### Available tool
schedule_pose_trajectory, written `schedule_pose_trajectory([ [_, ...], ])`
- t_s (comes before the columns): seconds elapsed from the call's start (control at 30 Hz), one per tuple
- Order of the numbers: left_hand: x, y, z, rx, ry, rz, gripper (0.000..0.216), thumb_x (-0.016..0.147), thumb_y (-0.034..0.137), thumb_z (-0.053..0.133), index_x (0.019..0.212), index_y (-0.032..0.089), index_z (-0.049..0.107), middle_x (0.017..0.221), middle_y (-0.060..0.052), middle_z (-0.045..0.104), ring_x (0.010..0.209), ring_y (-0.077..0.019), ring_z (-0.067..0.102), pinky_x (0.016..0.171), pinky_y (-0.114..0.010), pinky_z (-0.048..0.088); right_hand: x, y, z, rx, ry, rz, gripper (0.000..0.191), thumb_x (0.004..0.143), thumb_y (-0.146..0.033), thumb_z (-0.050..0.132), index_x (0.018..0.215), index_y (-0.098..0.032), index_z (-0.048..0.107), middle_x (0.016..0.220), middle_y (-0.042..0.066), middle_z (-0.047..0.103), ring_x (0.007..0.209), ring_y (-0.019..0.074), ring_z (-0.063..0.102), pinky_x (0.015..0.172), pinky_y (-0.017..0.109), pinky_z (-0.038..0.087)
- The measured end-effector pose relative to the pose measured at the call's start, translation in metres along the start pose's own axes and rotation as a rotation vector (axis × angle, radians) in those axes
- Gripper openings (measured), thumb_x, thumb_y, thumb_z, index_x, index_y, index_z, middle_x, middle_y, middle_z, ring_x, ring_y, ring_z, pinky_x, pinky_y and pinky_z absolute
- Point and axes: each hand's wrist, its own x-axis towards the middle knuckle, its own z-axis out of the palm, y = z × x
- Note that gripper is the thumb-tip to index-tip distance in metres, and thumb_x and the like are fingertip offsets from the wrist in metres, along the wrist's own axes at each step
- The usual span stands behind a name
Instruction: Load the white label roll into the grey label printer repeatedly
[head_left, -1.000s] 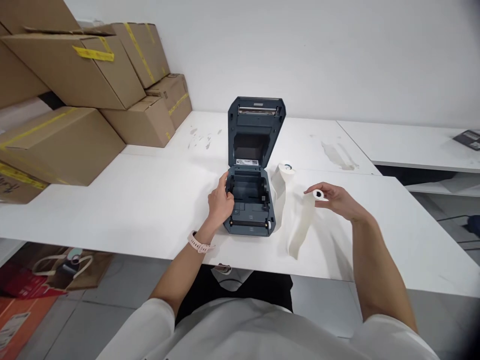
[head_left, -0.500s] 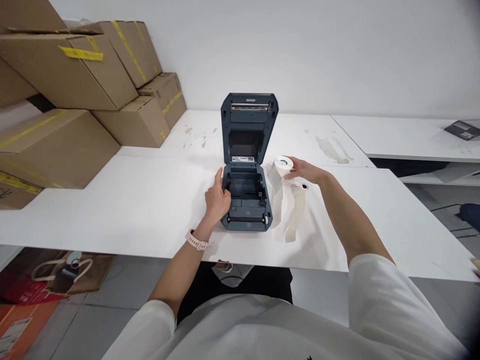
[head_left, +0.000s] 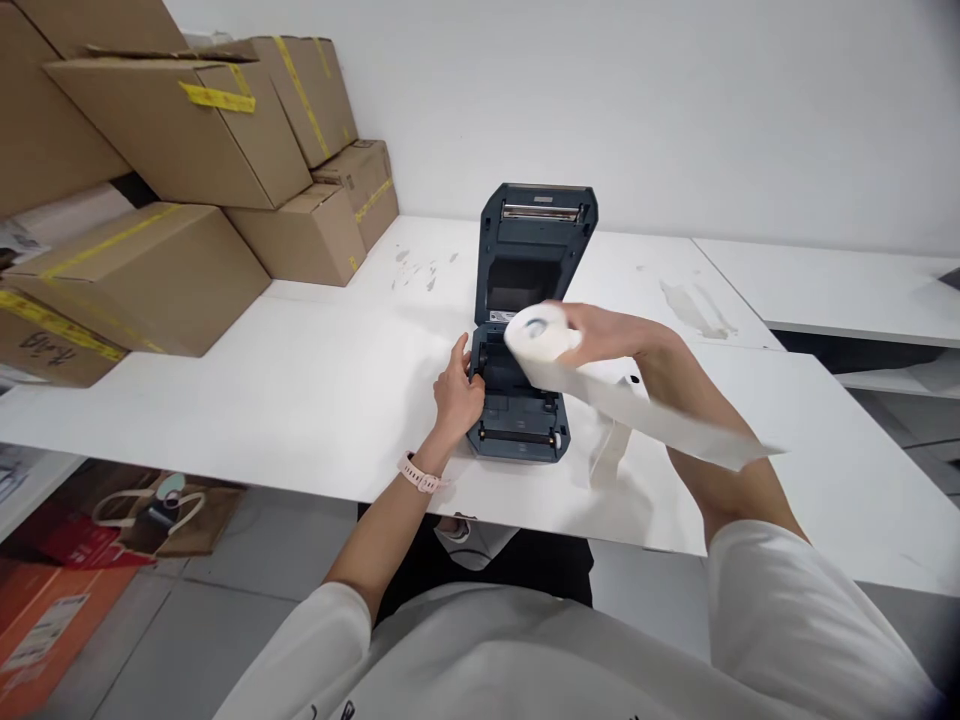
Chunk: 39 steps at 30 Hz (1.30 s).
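A dark grey label printer (head_left: 517, 412) stands on the white table with its lid (head_left: 536, 232) raised. My left hand (head_left: 459, 395) is closed on the printer's left edge, thumb over the inside and fingers along the outer wall. Above the right part of the open printer, my right hand (head_left: 600, 332) grips a white label roll (head_left: 534, 345). A loose strip trails from the roll to the right, across my forearm, smeared by motion. On the table right of the printer lies a smaller roll with an unwound strip (head_left: 609, 455), partly covered by the trailing labels.
Cardboard boxes (head_left: 150, 275) with yellow tape are stacked on the table's left side against the wall. A second white table (head_left: 847, 290) adjoins at the right, with a shelf below. A paper bag (head_left: 187, 515) and an orange box (head_left: 56, 625) are on the floor at lower left.
My right hand has lifted the label roll off the table and brought it left over the printer, its strip now trailing right. My left hand stays on the printer. The view has shifted slightly.
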Motion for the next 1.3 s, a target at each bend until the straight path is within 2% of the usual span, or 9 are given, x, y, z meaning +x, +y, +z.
schedule_pose_trajectory([
  [0.17, 0.0, 0.0, 0.0, -0.018, 0.004, -0.023, 0.076, 0.086, 0.011, 0.047, 0.159, 0.028, 0.032, 0.149, -0.006, 0.062, 0.131, -0.0245, 0.064, 0.113, -0.044, 0.044, 0.032, -0.043, 0.019, -0.443, -0.295, 0.098, 0.051, 0.069, -0.042, 0.079, 0.114, -0.024, 0.062, 0.114, 0.008, 0.071, 0.101, 0.0317, 0.068, 0.077, 0.037, 0.05],
  [0.37, 0.0, 0.0, -0.001, -0.038, 0.0, -0.006, 0.075, 0.087, 0.011, 0.047, 0.159, 0.025, 0.031, 0.15, -0.009, 0.061, 0.135, -0.0248, 0.061, 0.113, -0.045, 0.044, 0.051, -0.031, 0.039, -0.49, -0.376, 0.122, 0.056, 0.074, -0.045, 0.075, 0.123, -0.02, 0.063, 0.121, 0.013, 0.069, 0.109, 0.0356, 0.067, 0.08, 0.039, 0.051],
  [0.5, 0.001, -0.007, 0.003, -0.105, 0.012, 0.006, 0.074, 0.086, 0.011, 0.048, 0.157, 0.027, 0.035, 0.147, -0.009, 0.064, 0.136, -0.025, 0.06, 0.114, -0.045, 0.044, 0.026, -0.022, 0.045, -0.372, -0.189, 0.006, 0.066, 0.089, -0.042, 0.065, 0.148, -0.017, 0.049, 0.141, 0.017, 0.061, 0.13, 0.0367, 0.059, 0.1, 0.046, 0.051],
  [0.63, 0.005, -0.019, 0.012, -0.35, -0.036, -0.018, 0.075, 0.088, 0.016, 0.049, 0.159, 0.029, 0.028, 0.158, -0.008, 0.053, 0.144, -0.0213, 0.053, 0.113, -0.038, 0.047, -0.03, -0.032, 0.064, -0.29, 0.07, -0.126, 0.054, 0.102, -0.044, 0.049, 0.151, -0.02, 0.05, 0.152, 0.015, 0.056, 0.139, 0.0346, 0.053, 0.11, 0.052, 0.049],
  [0.77, 0.013, -0.031, 0.02, -0.618, -0.153, -0.018, 0.082, 0.088, 0.02, 0.051, 0.163, 0.028, 0.018, 0.169, -0.008, 0.034, 0.153, -0.0197, 0.04, 0.118, -0.036, 0.044, -0.074, -0.045, 0.102, -0.247, 0.081, -0.153, 0.056, 0.105, -0.053, 0.042, 0.151, -0.024, 0.051, 0.162, 0.014, 0.046, 0.148, 0.0329, 0.047, 0.117, 0.055, 0.046],
  [0.93, 0.019, -0.041, 0.025, -0.727, -0.174, -0.009, 0.083, 0.086, 0.022, 0.057, 0.162, 0.028, 0.023, 0.171, -0.006, 0.031, 0.157, -0.0208, 0.032, 0.123, -0.037, 0.039, -0.081, -0.044, 0.129, -0.262, 0.134, -0.123, 0.062, 0.103, -0.057, 0.044, 0.157, -0.025, 0.045, 0.167, 0.012, 0.037, 0.155, 0.03, 0.036, 0.125, 0.055, 0.036],
  [1.1, 0.016, -0.043, 0.025, -0.699, -0.198, -0.058, 0.08, 0.09, 0.03, 0.056, 0.162, 0.028, 0.022, 0.171, -0.006, 0.032, 0.155, -0.0216, 0.038, 0.12, -0.037, 0.042, -0.082, -0.04, 0.125, -0.245, 0.077, -0.142, 0.067, 0.101, -0.058, 0.049, 0.161, -0.034, 0.034, 0.17, 0.008, 0.029, 0.159, 0.0291, 0.027, 0.129, 0.061, 0.021],
  [1.2, 0.014, -0.038, 0.022, -0.615, -0.219, -0.077, 0.079, 0.091, 0.033, 0.054, 0.163, 0.027, 0.02, 0.171, -0.005, 0.032, 0.153, -0.0219, 0.04, 0.118, -0.035, 0.044, -0.087, -0.037, 0.109, -0.149, 0.038, -0.181, 0.06, 0.1, -0.062, 0.047, 0.155, -0.039, 0.044, 0.17, 0.005, 0.031, 0.159, 0.0316, 0.027, 0.129, 0.064, 0.017],
  [1.3, 0.012, -0.032, 0.018, -0.608, -0.213, -0.084, 0.077, 0.09, 0.035, 0.055, 0.161, 0.026, 0.027, 0.17, -0.005, 0.035, 0.151, -0.0234, 0.044, 0.117, -0.035, 0.045, -0.077, -0.027, 0.073, 0.03, 0.38, -0.154, 0.054, 0.103, -0.064, 0.038, 0.145, -0.035, 0.056, 0.16, 0.005, 0.05, 0.151, 0.0272, 0.043, 0.128, 0.054, 0.028],
])
